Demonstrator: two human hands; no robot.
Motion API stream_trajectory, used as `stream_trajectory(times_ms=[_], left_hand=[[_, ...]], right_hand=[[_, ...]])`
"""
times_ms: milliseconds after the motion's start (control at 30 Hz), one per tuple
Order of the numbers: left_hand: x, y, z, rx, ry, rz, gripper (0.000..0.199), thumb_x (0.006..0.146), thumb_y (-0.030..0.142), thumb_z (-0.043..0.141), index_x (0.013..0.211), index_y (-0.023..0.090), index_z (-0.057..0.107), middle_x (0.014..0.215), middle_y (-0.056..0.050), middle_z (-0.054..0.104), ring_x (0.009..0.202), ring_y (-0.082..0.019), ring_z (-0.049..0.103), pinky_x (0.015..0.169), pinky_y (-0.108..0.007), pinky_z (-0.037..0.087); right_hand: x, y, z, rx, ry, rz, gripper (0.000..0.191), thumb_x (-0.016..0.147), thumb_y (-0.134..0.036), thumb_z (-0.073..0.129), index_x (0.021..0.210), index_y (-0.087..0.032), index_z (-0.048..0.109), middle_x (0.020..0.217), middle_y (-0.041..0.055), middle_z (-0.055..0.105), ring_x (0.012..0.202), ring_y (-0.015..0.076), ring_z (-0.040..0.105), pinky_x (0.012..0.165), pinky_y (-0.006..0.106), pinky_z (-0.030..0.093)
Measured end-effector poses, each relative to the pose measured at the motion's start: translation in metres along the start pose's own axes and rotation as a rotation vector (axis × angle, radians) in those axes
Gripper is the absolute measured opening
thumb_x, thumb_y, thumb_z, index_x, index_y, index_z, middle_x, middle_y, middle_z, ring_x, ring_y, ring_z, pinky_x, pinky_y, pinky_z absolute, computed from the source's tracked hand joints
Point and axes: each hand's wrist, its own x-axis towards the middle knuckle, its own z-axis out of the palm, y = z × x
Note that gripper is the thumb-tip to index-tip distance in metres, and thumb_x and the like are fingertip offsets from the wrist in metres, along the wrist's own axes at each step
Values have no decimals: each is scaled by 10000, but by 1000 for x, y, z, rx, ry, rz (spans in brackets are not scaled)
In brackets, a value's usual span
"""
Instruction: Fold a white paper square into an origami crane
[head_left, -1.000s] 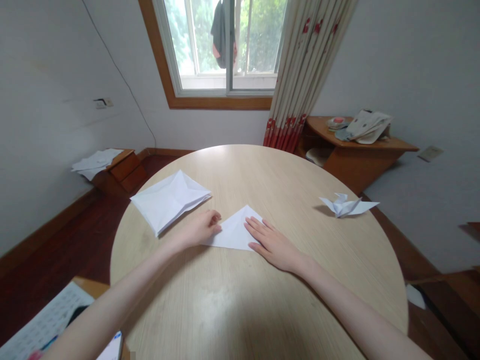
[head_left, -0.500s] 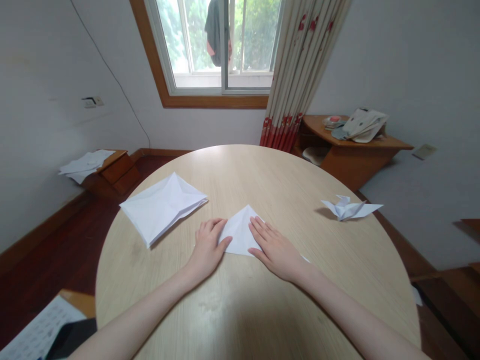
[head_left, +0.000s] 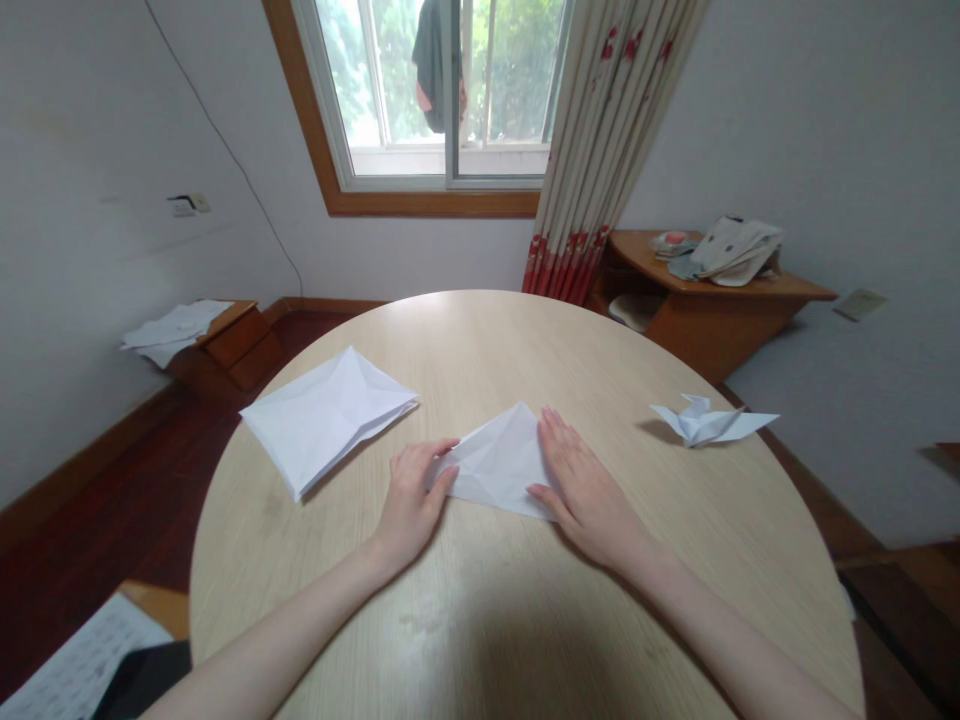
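A folded white sheet of paper [head_left: 501, 462] with crease lines lies in front of me on the round table [head_left: 480, 335], its peak pointing away. My left hand [head_left: 414, 488] holds the paper's left corner, fingers curled over it and thumb on top. Along the right edge rests my right hand [head_left: 581, 485], flat, fingers stretched out and thumb apart, touching the paper. Its palm hides the right corner. On the table's right side sits a folded paper crane [head_left: 705, 422].
Several white sheets [head_left: 322, 420] lie stacked at the table's left. Beyond the table are a window [head_left: 442, 100], a curtain [head_left: 585, 190] and a wooden corner shelf [head_left: 720, 280] bearing a cloth bag. A printed sheet [head_left: 90, 650] and a dark object [head_left: 146, 680] are at lower left.
My right hand has moved right, and the paper's peak has shifted right with more of its surface showing. My left hand has stayed almost in place at the left corner.
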Motion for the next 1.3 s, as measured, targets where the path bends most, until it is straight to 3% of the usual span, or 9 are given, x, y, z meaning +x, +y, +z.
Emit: stream_trajectory(times_ms=[100,233,333,467,667,933,1100,1300], left_hand=[[-1,0,-2,-19,35,45,203,915,251,493,1088,222,594,1067,-44,672,1028,-218,575,949,-363,377],[-1,0,-3,-3,63,109,162,921,236,485,1008,220,621,998,-31,687,969,-210,586,944,-367,360],[0,2,-5,22,45,115,145,915,221,491,938,223,634,972,-24,690,968,-210,586,957,-373,352],[0,3,-8,39,12,119,142,900,189,505,908,225,642,967,-31,688,981,-213,587,970,-388,353],[3,-5,-9,-45,-5,284,162,896,133,491,899,206,636,993,-52,668,982,-188,594,905,-338,435],[13,-13,-21,-4,-210,494,320,823,-7,404,904,184,647,974,-55,677,926,-162,626,806,-288,498],[15,-18,-22,94,-337,503,410,740,-74,391,878,198,665,956,-21,704,929,-177,633,879,-367,473],[2,-10,-12,94,-430,392,305,814,1,445,950,180,651,1111,-64,654,1041,-182,604,915,-330,492]], right_hand=[[-3,7,-12,153,67,69,677,987,-429,303,1519,-226,-63,1575,107,159,1430,255,202,1139,506,275],[-4,12,-26,429,105,167,593,980,-524,228,1497,-235,260,1511,100,349,1389,233,321,1131,474,298],[-3,12,-32,592,85,221,621,959,-588,211,1383,-226,484,1447,104,453,1359,244,379,1132,495,279],[-1,14,-33,702,-5,221,621,943,-620,237,1293,-242,582,1414,98,494,1335,257,419,1131,536,259],[0,17,-28,675,-230,156,639,934,-640,230,1293,-246,583,1443,76,461,1391,263,322,1150,548,204],[-1,14,-16,471,-533,113,632,940,-638,170,1396,-295,442,1552,32,248,1451,256,133,1164,561,67],[-1,9,-13,315,-605,95,537,968,-581,194,1403,-350,408,1568,6,186,1458,259,55,1151,584,23],[-2,0,-10,164,-600,85,492,985,-528,233,1444,-371,318,1574,14,143,1454,268,59,1144,585,94]])
